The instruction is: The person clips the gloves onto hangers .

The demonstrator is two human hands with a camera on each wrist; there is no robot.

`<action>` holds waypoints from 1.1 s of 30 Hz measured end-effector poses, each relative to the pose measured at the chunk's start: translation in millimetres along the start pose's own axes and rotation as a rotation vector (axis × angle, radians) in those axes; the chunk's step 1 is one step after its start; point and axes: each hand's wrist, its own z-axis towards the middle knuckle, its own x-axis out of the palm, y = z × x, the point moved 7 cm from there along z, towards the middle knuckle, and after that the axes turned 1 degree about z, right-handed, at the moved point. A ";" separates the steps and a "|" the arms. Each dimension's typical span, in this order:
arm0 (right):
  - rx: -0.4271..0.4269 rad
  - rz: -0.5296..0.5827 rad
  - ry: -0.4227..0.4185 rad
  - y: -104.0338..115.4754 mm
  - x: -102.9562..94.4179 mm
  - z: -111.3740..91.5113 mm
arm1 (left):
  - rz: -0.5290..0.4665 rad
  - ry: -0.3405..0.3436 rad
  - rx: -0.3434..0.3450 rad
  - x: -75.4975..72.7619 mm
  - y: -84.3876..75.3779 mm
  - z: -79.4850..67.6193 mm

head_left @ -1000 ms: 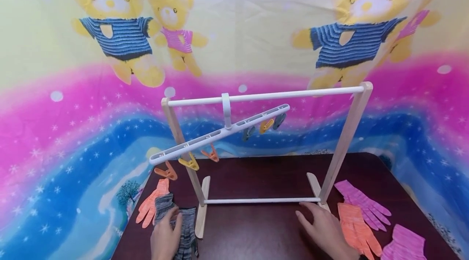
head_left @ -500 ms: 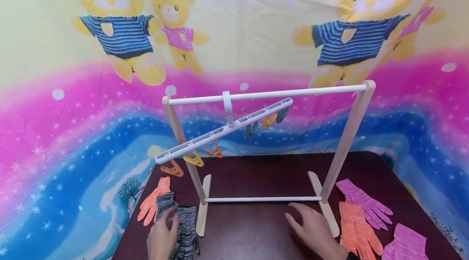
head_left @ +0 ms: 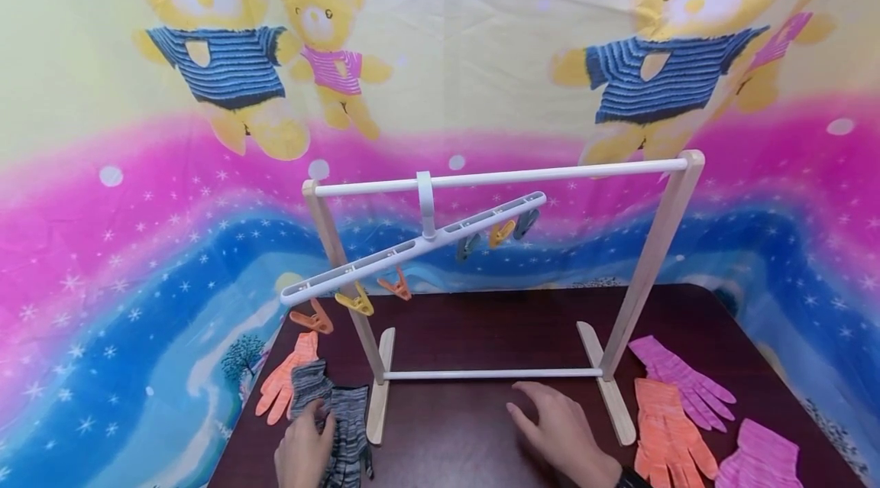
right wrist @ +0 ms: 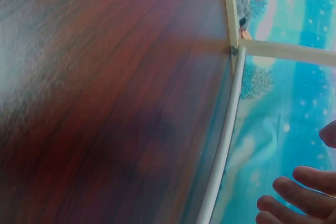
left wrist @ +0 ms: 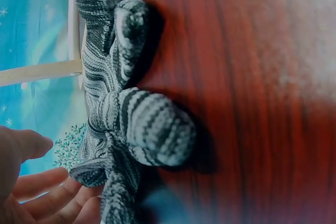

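My left hand (head_left: 305,448) is over a pair of grey-and-black striped knit gloves (head_left: 354,405) at the left front of the table. In the left wrist view its thumb stands apart from the fingers, and the fingertips (left wrist: 44,179) come right to the edge of a striped glove (left wrist: 155,127). My right hand (head_left: 560,431) hovers with relaxed fingers in front of the rack's lower bar (head_left: 491,375), holding nothing. From the upper bar of the wooden rack (head_left: 649,259) hangs a white clip hanger (head_left: 371,265), slanted, with several orange, yellow and grey clips below it.
An orange glove (head_left: 285,381) lies behind the grey pair. Right of the rack are a pink glove (head_left: 681,381), another orange glove (head_left: 670,427) and a second pink glove (head_left: 759,457). The rack's feet (head_left: 606,385) stand on the dark table; a printed backdrop (head_left: 481,37) closes off the rear.
My right hand has moved left, away from the rack's right foot toward the middle. My left hand has shifted only slightly over the grey gloves. The hanger swings a little.
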 end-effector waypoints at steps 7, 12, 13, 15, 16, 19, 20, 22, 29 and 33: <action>-0.059 -0.012 0.039 13.7 6.9 0.9 | 0.039 0.076 0.003 5.0 -3.9 3.5; -0.094 -0.007 0.025 21.8 8.1 2.2 | 0.072 0.103 -0.018 8.5 -2.8 5.0; -0.100 -0.004 0.024 23.1 8.3 2.4 | 0.081 0.106 -0.016 9.3 -2.5 5.1; -0.109 0.001 0.030 25.4 9.1 2.6 | 0.099 0.113 -0.012 10.0 -2.0 4.5; -0.113 0.001 0.033 26.5 9.5 2.8 | 0.106 0.115 -0.010 9.9 -1.9 4.0; -0.124 0.004 0.044 30.2 10.8 3.2 | 0.126 0.133 -0.005 9.4 -0.9 2.3; -0.130 0.002 0.048 31.8 11.4 3.5 | 0.129 0.139 -0.006 9.1 -0.5 1.6; -0.141 0.002 0.049 35.5 12.2 4.4 | 0.129 0.153 -0.009 8.8 -0.2 0.3; -0.177 0.016 0.063 50.7 15.8 8.1 | 0.100 0.177 -0.030 12.6 1.9 -2.6; -0.187 0.029 0.091 56.7 18.7 8.7 | 0.092 0.178 -0.033 14.9 3.6 -3.6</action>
